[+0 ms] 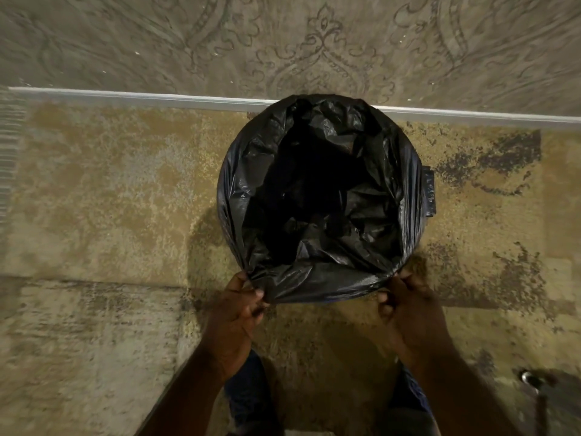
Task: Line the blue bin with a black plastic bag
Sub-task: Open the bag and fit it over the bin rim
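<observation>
A black plastic bag (320, 196) hangs open inside the round blue bin, its edge folded out over the rim all around. Of the bin itself only a dark handle (429, 191) on the right side shows; the bag hides the rest. My left hand (239, 306) pinches the folded bag edge at the near left of the rim. At the near right of the rim, my right hand (405, 306) grips the same edge. Both hands sit just below the rim, on the side closest to me.
The bin stands on a worn tan and grey rug (110, 199), close to a patterned wall (283, 42) with a white baseboard (141, 97). My blue-trousered knees (248, 394) are below the hands. A small shiny metal object (529, 379) lies at lower right.
</observation>
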Action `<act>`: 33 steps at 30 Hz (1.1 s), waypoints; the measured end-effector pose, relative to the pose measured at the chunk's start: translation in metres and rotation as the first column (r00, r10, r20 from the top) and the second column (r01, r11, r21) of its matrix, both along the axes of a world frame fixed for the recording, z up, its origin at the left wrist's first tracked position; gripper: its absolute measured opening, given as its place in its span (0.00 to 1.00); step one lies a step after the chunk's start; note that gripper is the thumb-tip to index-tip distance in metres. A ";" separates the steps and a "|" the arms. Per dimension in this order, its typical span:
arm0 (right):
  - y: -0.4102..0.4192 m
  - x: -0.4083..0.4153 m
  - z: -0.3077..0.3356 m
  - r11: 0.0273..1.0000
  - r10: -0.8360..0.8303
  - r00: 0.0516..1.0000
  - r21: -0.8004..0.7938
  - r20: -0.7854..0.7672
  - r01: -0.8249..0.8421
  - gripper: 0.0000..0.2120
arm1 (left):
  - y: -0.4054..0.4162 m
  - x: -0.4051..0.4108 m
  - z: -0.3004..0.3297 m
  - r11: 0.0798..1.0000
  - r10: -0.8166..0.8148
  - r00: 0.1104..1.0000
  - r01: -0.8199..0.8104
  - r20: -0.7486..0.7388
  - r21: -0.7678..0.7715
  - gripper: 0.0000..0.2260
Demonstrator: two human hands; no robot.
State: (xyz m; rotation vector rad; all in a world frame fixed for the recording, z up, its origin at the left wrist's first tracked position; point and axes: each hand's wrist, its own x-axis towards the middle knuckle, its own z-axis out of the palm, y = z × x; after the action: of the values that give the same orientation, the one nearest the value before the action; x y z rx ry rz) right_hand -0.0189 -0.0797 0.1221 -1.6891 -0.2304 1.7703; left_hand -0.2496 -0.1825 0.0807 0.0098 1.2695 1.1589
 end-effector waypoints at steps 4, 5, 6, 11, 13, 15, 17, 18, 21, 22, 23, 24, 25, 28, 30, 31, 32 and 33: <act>-0.005 -0.002 -0.003 0.971 0.189 0.956 0.107 0.223 -0.216 0.09 | 0.003 0.004 -0.004 0.998 -0.062 0.998 0.062 -0.029 0.001 0.12; -0.005 -0.001 -0.005 0.961 0.214 0.943 0.119 0.256 -0.250 0.09 | 0.003 0.003 -0.008 0.997 -0.071 0.997 0.071 -0.035 0.009 0.11; -0.005 0.000 -0.006 0.953 0.234 0.933 0.125 0.274 -0.276 0.09 | 0.004 0.003 -0.010 0.997 -0.081 0.995 0.081 -0.051 0.014 0.12; 0.003 -0.004 -0.013 0.978 0.135 0.986 0.146 0.099 -0.149 0.12 | 0.015 -0.002 -0.013 0.996 -0.087 0.962 0.085 -0.259 -0.020 0.15; 0.005 -0.004 -0.017 0.988 0.078 0.995 0.127 0.066 -0.086 0.13 | 0.021 -0.004 -0.013 0.996 -0.087 0.945 0.085 -0.315 -0.018 0.17; 0.009 0.001 -0.018 0.991 0.052 0.992 0.113 0.116 -0.065 0.14 | 0.028 -0.009 -0.010 0.996 -0.088 0.920 0.081 -0.382 -0.036 0.15; 0.019 0.013 -0.015 0.989 0.027 0.977 0.136 0.211 -0.056 0.12 | 0.036 -0.019 -0.008 1.000 -0.017 0.911 0.009 -0.413 -0.023 0.10; 0.027 0.020 -0.011 0.983 0.026 0.960 0.166 0.279 -0.075 0.10 | 0.042 -0.026 -0.005 0.998 0.036 0.899 -0.056 -0.437 -0.032 0.11; 0.060 0.029 0.001 0.953 0.041 0.936 0.267 0.351 -0.142 0.07 | 0.067 -0.048 0.008 0.993 0.088 0.879 -0.115 -0.468 -0.030 0.10; 0.072 0.026 0.004 0.942 0.063 0.939 0.291 0.339 -0.168 0.09 | 0.077 -0.053 0.012 0.999 0.043 0.886 -0.049 -0.461 -0.002 0.13; 0.083 0.021 0.006 0.928 0.094 0.934 0.309 0.344 -0.207 0.10 | 0.087 -0.055 0.014 0.999 -0.025 0.884 0.038 -0.467 0.018 0.15; 0.091 0.017 0.006 0.914 0.104 0.921 0.329 0.374 -0.237 0.10 | 0.096 -0.056 0.017 0.995 -0.072 0.864 0.095 -0.498 0.022 0.15; 0.097 0.013 0.005 0.901 0.078 0.899 0.356 0.431 -0.249 0.09 | 0.105 -0.056 0.021 0.995 -0.082 0.837 0.100 -0.541 0.004 0.13; 0.102 0.011 -0.003 0.865 -0.067 0.804 0.437 0.590 -0.249 0.07 | 0.116 -0.054 0.026 1.000 -0.017 0.828 0.022 -0.560 0.002 0.16; 0.100 0.011 -0.006 0.856 -0.110 0.819 0.472 0.563 -0.209 0.08 | 0.114 -0.050 0.027 0.998 0.059 0.863 -0.049 -0.502 0.033 0.22; 0.099 0.011 -0.008 0.865 -0.117 0.852 0.474 0.511 -0.166 0.09 | 0.114 -0.048 0.028 0.995 0.094 0.861 -0.093 -0.500 0.028 0.22; 0.099 0.011 -0.010 0.881 -0.111 0.886 0.457 0.451 -0.122 0.10 | 0.113 -0.046 0.027 0.991 0.125 0.852 -0.133 -0.509 0.021 0.21; 0.099 0.011 -0.010 0.900 -0.100 0.915 0.429 0.391 -0.084 0.10 | 0.113 -0.046 0.025 0.986 0.149 0.843 -0.166 -0.518 0.013 0.18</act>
State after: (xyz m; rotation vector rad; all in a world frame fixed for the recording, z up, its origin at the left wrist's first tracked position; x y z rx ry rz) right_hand -0.0079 0.0190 0.1117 -1.6865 -0.7484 1.2164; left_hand -0.2952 -0.0699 0.1057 0.2112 1.7943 1.3284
